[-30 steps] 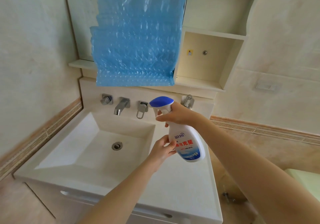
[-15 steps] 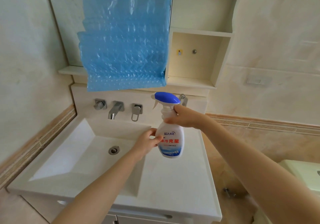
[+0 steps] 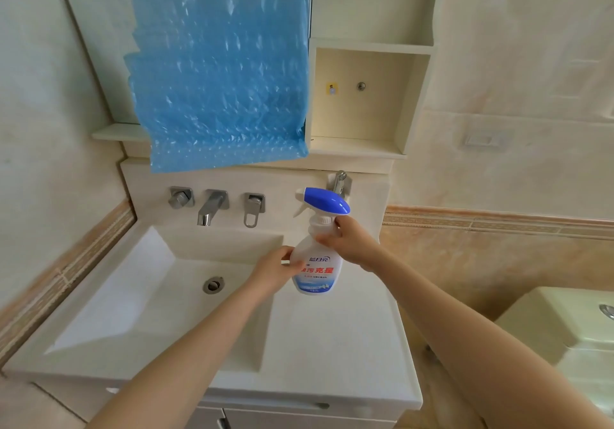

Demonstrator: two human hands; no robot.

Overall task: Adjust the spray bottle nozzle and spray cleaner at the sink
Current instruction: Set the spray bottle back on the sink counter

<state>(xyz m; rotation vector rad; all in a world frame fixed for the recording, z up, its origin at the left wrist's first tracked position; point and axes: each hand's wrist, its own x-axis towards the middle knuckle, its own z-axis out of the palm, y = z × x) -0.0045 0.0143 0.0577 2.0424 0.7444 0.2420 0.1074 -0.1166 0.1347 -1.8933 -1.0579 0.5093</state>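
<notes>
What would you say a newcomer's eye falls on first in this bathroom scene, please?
Most likely the sheet of blue bubble wrap hanging over the mirror above the sink. Next comes the white spray bottle with its blue trigger head, held upright over the counter at the basin's right edge: the right hand grips its neck and the left hand steadies its body.

Single head-worn wide-angle view, forward and down, close over the sink (image 3: 159,295) and counter.

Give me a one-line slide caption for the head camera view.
Both hands hold a spray bottle upright over the sink: right hand at the neck, left hand on the body.
</notes>
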